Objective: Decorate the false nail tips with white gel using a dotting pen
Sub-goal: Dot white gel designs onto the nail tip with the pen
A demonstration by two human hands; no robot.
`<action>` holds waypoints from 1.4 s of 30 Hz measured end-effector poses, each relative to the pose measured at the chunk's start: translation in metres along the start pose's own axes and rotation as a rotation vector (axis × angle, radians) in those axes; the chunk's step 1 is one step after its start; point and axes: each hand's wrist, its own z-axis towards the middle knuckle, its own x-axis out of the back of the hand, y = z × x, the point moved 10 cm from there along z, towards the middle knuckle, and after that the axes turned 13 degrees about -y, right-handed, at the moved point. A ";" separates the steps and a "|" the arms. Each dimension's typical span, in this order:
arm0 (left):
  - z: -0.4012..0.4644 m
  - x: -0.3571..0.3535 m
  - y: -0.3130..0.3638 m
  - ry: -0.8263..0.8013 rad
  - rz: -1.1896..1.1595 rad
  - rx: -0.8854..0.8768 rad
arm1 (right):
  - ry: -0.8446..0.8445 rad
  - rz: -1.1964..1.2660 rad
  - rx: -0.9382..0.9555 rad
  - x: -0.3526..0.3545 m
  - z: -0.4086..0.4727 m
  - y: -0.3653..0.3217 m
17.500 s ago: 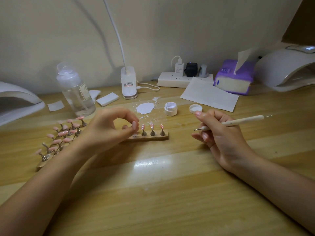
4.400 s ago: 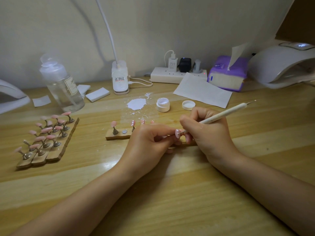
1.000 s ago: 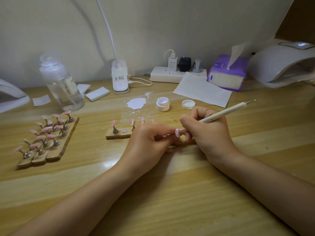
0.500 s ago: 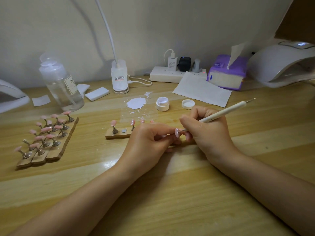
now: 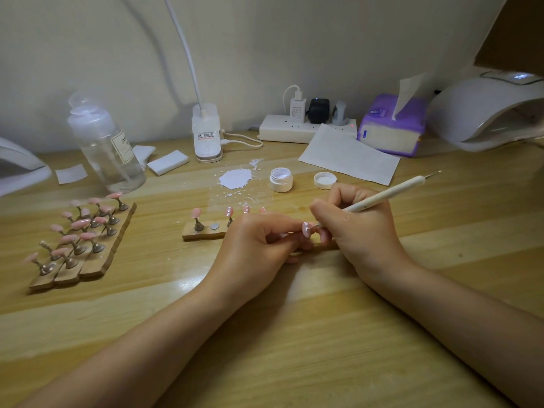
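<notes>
Left hand [image 5: 253, 245]: fingers pinch pink false nail tip [image 5: 306, 229]. Right hand [image 5: 359, 231]: fingers grip cream dotting pen [image 5: 391, 193]. Advice: light, steady touches.

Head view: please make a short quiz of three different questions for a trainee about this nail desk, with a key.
1. True or false: the lid is screwed onto the gel jar.
2. Multiple choice: what does the right hand grip? A) a tissue B) the dotting pen C) the clear bottle
3. Fill in: the left hand pinches one pink nail tip on its stand, and the pen's lower end meets it; the mark on it is ____ in colour.

Key
1. False: the jar is open and the lid lies to the right of it on the table.
2. B.
3. White.
</notes>
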 end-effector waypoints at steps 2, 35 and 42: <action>0.000 0.000 0.000 0.007 -0.004 0.003 | 0.040 0.020 0.008 0.004 0.000 0.000; 0.000 0.002 -0.008 0.010 -0.054 0.007 | 0.250 -0.425 0.070 0.014 0.092 0.011; 0.000 0.002 -0.009 0.006 -0.032 0.003 | 0.217 -0.553 0.081 0.010 0.096 0.015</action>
